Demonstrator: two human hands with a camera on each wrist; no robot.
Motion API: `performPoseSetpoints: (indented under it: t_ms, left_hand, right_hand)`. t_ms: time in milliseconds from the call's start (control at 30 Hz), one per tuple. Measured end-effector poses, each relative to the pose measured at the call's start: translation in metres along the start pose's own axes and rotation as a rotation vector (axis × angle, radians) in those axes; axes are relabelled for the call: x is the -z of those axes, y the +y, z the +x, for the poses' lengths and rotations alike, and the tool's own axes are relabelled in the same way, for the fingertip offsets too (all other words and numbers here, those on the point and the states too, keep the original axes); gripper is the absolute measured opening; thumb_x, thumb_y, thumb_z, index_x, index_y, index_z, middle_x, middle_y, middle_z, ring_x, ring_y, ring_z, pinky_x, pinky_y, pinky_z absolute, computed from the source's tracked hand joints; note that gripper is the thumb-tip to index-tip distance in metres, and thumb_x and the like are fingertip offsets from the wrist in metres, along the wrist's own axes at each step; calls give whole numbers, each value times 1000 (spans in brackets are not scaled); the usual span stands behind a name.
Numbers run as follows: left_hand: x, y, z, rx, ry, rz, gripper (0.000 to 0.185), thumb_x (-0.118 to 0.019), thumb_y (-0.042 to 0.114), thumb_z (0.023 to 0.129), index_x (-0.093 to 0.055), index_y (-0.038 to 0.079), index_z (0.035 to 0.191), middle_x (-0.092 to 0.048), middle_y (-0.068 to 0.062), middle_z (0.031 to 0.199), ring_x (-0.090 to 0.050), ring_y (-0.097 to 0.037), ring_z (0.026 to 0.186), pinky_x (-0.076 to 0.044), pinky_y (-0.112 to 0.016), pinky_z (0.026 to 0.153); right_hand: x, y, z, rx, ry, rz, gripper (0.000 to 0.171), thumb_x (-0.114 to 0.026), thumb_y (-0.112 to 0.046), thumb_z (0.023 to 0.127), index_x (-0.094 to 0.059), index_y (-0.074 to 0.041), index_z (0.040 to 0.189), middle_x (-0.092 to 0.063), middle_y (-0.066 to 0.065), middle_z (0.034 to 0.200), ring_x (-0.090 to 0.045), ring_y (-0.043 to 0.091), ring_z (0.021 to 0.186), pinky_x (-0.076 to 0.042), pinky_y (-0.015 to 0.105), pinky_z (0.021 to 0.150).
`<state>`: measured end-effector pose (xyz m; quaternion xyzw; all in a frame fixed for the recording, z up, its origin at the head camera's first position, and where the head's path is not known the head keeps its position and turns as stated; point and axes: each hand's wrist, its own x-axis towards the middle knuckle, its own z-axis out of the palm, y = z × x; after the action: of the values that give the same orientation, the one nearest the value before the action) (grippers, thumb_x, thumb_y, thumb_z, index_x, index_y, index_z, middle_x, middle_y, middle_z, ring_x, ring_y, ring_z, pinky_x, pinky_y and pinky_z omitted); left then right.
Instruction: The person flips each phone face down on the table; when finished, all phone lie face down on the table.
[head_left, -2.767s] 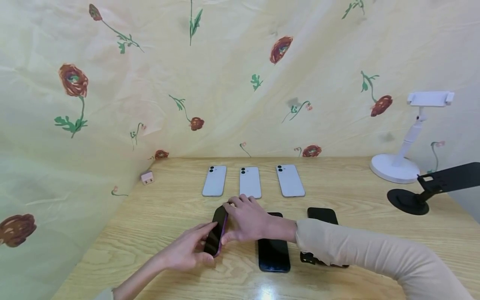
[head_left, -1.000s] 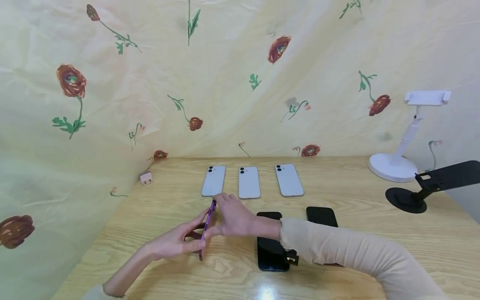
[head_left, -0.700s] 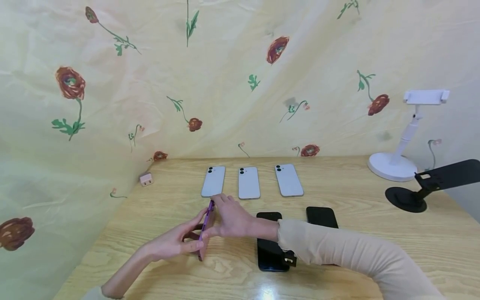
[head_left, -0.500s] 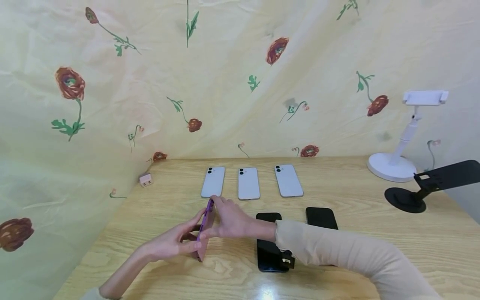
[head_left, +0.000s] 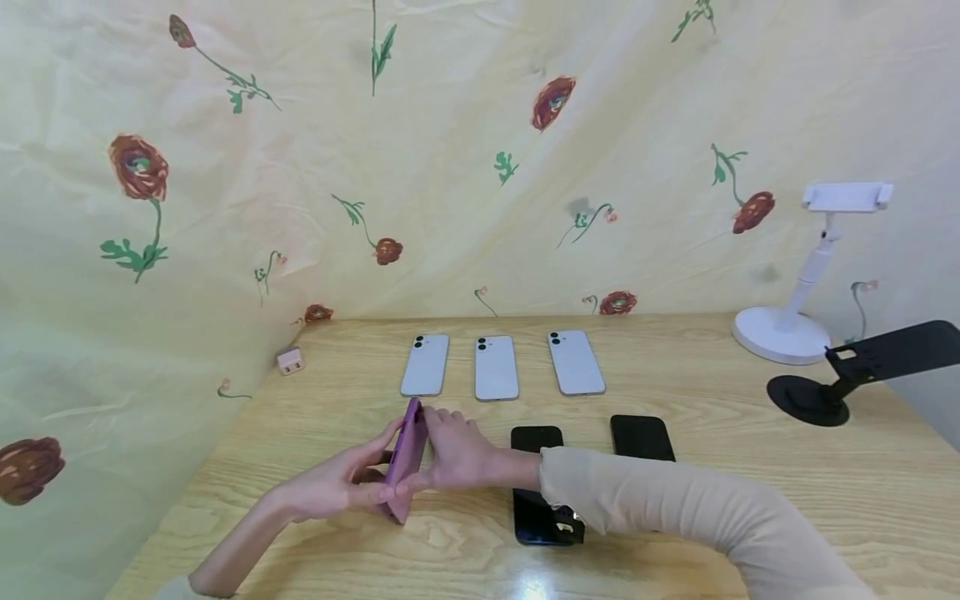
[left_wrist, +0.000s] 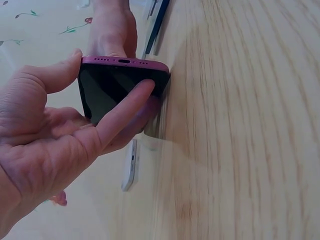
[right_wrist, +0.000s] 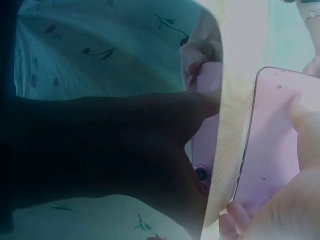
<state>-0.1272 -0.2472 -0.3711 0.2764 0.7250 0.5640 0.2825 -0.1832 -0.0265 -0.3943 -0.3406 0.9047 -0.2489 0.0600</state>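
Currently your left hand [head_left: 326,485] and right hand [head_left: 459,454] each have a closed grip on the tilted pink smartphone [head_left: 408,454], three white smartphones [head_left: 496,368] lying beyond it on the desk [head_left: 450,550].

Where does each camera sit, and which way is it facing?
Head: on the person's head, facing forward and down over the table; the left hand, right hand and sleeves show.
Left wrist: worn there, facing the dark screen of the purple phone; the left hand is near, the right hand beyond.
Right wrist: worn there, facing the pink back; part of the right hand shows.
Shared: both wrist views show the same phone, from opposite faces.
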Motion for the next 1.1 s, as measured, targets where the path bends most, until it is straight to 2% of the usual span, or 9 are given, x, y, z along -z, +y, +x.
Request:
performPoseSetpoints:
  t_ms: [167, 500, 833, 1100]
  left_hand:
    - [4, 0, -5, -2, -10, -22, 88, -56, 7, 103, 12, 9, 158, -24, -42, 149, -46, -46, 128, -52, -43, 93]
    - [12, -2, -11, 0, -17, 0, 92, -59, 9, 101, 15, 2, 156, -23, -44, 149, -52, -45, 123, -51, -40, 94]
    - [16, -2, -18, 21, -15, -25, 96, -61, 3, 99, 18, -4, 152, -24, -47, 146, -45, -54, 125, -53, -45, 91]
    - [20, -6, -22, 66, 9, 34, 96, -63, 3, 97, 14, -7, 153, -29, -45, 145, -46, -54, 125, -51, -38, 94]
  right_hand:
    - [-2, -5, 1, -10, -17, -67, 123, -76, -75, 68, -31, 2, 154, -49, 22, 142, -48, 36, 126, -40, 57, 102]
    - [-8, -11, 1, -18, -39, -223, 127, -73, -79, 67, -29, 1, 155, -50, 18, 142, -48, 32, 123, -41, 51, 100]
    - [-8, -10, 0, 5, -81, -288, 127, -70, -82, 66, -29, -3, 157, -49, 16, 141, -46, 29, 122, -42, 47, 99]
    - [-10, -8, 0, 22, -100, -331, 126, -67, -85, 66, -31, -4, 156, -48, 14, 142, -45, 27, 123, -41, 44, 99]
